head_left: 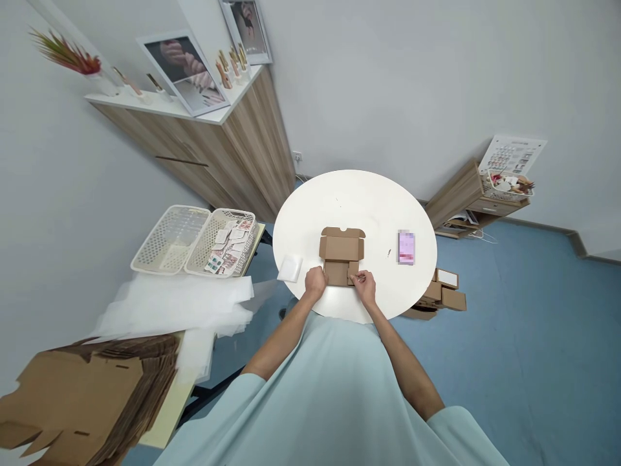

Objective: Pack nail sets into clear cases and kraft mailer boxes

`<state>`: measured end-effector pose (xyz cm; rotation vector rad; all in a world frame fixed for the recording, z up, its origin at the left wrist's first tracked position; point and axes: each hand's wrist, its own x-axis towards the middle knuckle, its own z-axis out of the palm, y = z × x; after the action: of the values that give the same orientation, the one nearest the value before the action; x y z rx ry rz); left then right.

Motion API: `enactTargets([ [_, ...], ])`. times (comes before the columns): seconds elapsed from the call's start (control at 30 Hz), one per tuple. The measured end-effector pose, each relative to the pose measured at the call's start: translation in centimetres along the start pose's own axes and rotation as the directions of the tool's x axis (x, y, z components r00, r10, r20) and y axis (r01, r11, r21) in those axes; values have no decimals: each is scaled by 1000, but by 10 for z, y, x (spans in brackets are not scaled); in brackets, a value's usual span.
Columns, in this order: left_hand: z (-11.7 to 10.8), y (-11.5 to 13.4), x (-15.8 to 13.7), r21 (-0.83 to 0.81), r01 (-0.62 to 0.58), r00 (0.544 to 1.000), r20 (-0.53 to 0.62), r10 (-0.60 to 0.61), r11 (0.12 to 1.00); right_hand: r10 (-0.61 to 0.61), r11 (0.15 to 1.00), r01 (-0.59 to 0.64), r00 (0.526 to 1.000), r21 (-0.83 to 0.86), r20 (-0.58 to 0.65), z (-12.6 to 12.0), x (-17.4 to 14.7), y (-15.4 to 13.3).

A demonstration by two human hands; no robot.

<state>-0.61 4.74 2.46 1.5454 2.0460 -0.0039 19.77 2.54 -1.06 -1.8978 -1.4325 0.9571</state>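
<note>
Pale blue shirt (339,388) fills the foreground, running out of frame at bottom. Far beyond the left hand (315,283) stands a wood cabinet (252,129), one photo frame (248,32) on top cropped by the upper edge. A round white table (349,194) spreads beneath that hand and the right hand (365,286), its near rim partly hidden by the shirt. Well out to the left hand's side, a cardboard stack (72,401) is cut off at the picture's edge. On the table between the hands sits an open brown box (342,248). The left hand curls against its left side, fingers hidden; whether it grips cannot be told. The right hand, apart from the left, pinches the right flap. Just left of the left hand lies a white packet (290,268); right of the right hand, a pink item (406,248), blurred into blocks, and, nearer, a dark speck (389,252) too small to identify.
</note>
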Motion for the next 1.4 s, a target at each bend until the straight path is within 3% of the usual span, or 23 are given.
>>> enactTargets([
  [0.17,2,-1,0,-6,-3,1000,-5,3,1000,42,998,-43,999,-47,-35,-2,0,2],
  [0.27,3,0,0,-6,0,1000,-3,0,1000,40,978,-36,999,-207,13,-6,1,0],
  [0.4,4,1,0,-5,-2,1000,2,2,1000,64,887,-15,994,-461,89,-11,3,-10],
  [0.57,8,-1,-5,-1,-6,1000,-5,6,1000,95,833,-15,989,-553,116,-13,3,-24],
  [0.73,13,-8,-17,-10,-34,999,-33,34,999,146,842,-74,985,-534,94,-18,1,-26],
  [0.83,7,-27,-20,-92,-36,982,-186,18,995,159,877,-122,986,-465,42,-26,-4,-24],
  [0.97,-14,-71,-8,-143,124,902,-396,-172,982,143,927,-139,990,-348,-15,-39,-17,-22],
  [1.03,-22,-91,1,-134,245,875,-396,-278,960,132,944,-132,991,-304,-21,-43,-22,-22],
  [1.13,-25,-103,9,-70,316,896,-306,-322,946,120,959,-119,993,-259,-13,-47,-26,-24],
  [1.4,-6,-78,3,26,170,941,-300,-155,985,86,974,-85,996,-208,-5,-58,-27,-33],
])
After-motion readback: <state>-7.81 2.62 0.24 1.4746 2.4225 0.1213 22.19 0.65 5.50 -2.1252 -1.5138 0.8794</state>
